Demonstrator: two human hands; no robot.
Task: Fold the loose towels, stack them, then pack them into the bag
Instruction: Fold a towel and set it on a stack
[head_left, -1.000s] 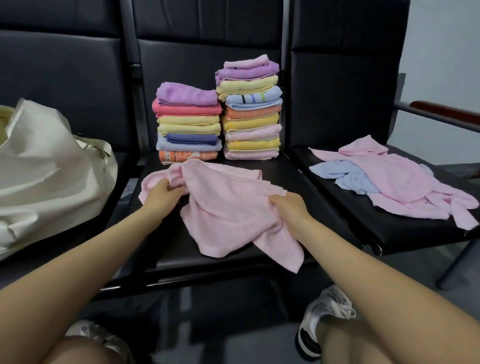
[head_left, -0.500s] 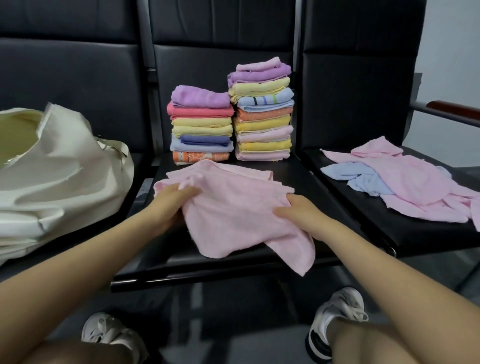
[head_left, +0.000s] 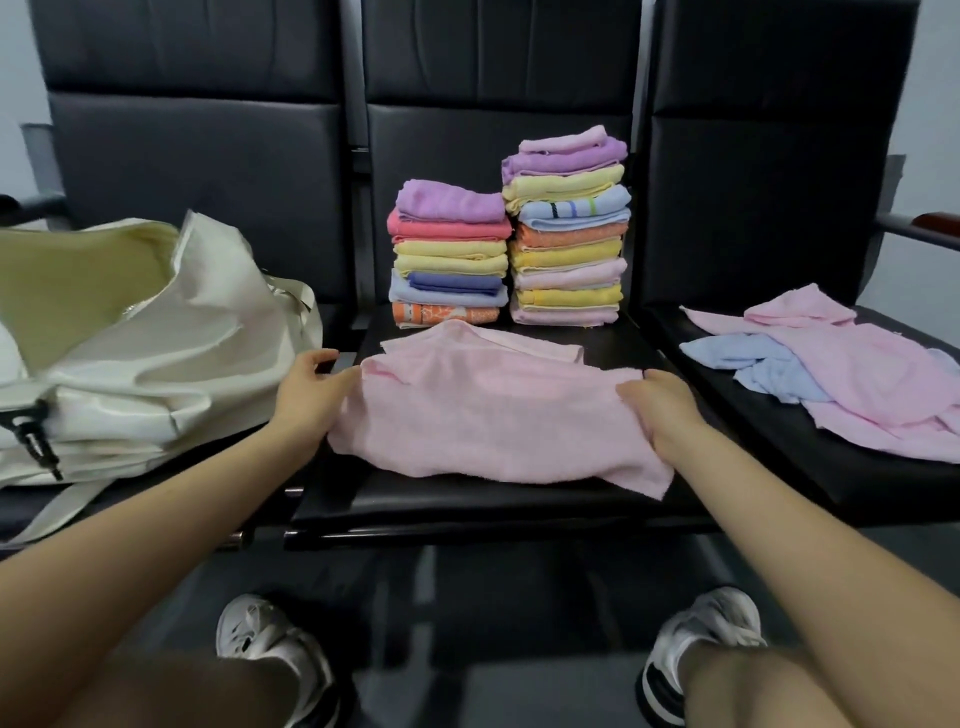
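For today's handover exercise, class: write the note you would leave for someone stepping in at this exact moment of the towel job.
Left hand: grips the left edge of the pink towel.
Right hand: grips its right edge. The towel lies spread, unfolded, on the middle seat.
Done: two stacks of folded towels at the back of that seat, a short stack and a tall stack.
Left: fold this towel and stack it; fold the loose pile, pink and blue, on the right seat; then pack everything into the bag, open on the left seat.
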